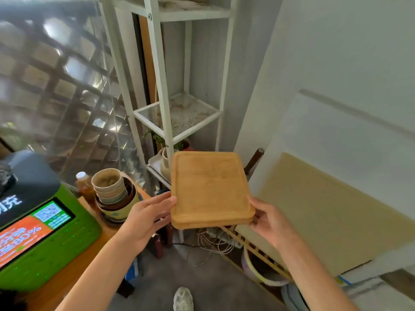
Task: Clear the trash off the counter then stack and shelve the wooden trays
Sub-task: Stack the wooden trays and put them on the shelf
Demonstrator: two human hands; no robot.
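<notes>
Trays: stacked wooden trays held in mid-air, centre of view.
Left hand: at 9 o'clock of the stack, fingers pinching its edge.
Right hand: at 3 o'clock, fingers gripping the corner.
Shelf: white rack at 12 o'clock.
Desk: at 8 o'clock, carrying stacked cups.
</notes>
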